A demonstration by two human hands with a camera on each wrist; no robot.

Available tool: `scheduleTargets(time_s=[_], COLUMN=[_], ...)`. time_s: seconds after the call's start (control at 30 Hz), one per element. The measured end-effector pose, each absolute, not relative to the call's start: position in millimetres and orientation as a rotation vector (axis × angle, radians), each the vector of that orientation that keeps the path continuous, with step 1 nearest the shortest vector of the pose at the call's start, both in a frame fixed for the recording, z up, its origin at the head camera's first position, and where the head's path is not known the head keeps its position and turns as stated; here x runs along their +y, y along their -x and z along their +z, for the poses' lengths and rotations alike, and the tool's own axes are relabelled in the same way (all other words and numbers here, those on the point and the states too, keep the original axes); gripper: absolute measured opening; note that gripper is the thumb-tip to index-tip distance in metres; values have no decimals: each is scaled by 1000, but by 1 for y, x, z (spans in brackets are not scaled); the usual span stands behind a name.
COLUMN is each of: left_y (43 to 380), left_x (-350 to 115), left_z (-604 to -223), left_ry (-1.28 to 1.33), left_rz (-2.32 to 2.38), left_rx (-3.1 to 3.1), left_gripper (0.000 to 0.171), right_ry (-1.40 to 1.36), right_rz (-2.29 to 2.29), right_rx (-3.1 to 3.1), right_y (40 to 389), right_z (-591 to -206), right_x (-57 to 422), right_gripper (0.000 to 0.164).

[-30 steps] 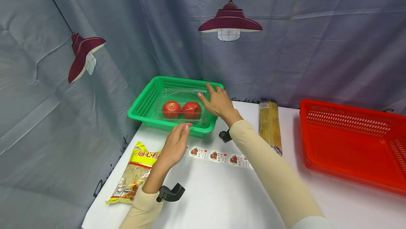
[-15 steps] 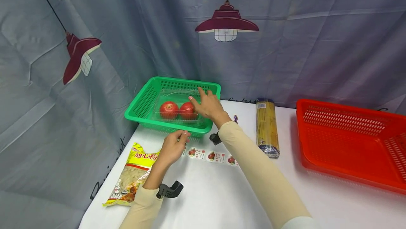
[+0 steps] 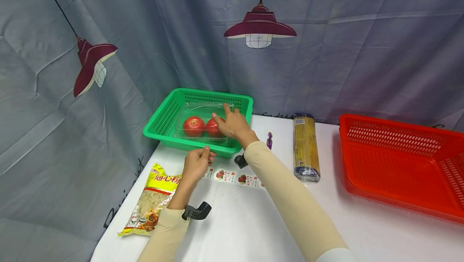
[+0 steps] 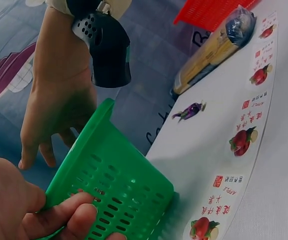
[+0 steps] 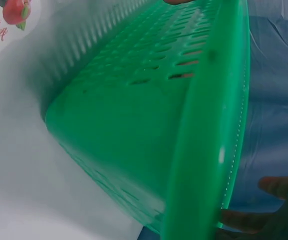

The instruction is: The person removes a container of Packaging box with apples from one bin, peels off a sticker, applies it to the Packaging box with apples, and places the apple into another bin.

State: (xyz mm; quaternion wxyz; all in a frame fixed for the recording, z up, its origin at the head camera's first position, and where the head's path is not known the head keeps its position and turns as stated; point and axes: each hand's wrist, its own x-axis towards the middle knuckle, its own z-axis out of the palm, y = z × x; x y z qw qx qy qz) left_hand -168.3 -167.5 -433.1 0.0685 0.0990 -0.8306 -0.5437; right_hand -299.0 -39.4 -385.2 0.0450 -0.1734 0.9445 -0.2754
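A green basket (image 3: 154,136) holds a clear plastic box (image 3: 198,109) with two red apples, the left apple (image 3: 193,126) and the right apple (image 3: 212,129). My right hand (image 3: 235,126) is over the box's right side, fingers spread and pointing away, partly covering the right apple. In the right wrist view, its fingers (image 5: 248,220) show beyond the basket rim (image 5: 203,130). Just before the front rim is my left hand (image 3: 195,166), its fingers loosely bent. The left wrist view shows those fingers (image 4: 79,212) overlapping the basket's outer wall, with nothing pinched between them.
A strip of apple stickers (image 3: 224,175) lies in front of the basket. Left of it is a yellow pasta bag (image 3: 154,201). To the right are a purple-wrapped candy (image 3: 269,140), a pack of long noodles (image 3: 306,145) and a red basket (image 3: 395,169). A grey curtain (image 3: 308,64) hangs behind.
My right hand has moved left, from the basket's right side to over the right apple, and the candy has come into view. My left hand has dropped slightly from the front rim.
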Motion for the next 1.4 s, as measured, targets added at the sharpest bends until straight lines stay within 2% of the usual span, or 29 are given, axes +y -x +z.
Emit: scheduleTargets(time_s=[0.8,1.4], left_y=[170,167], left_x=[-174,-175], left_z=[-438,-433], left_ry=[-343,-384], left_rz=[-1675,-1671], left_rx=[-2486,-2513], left_gripper=[45,42], right_ry=[429,224], right_rz=[-956,-1046], right_rx=[2805,2739], right_y=[296,291], right_z=[-383,-380], right_x=[-51,-54], right_gripper=[75,73])
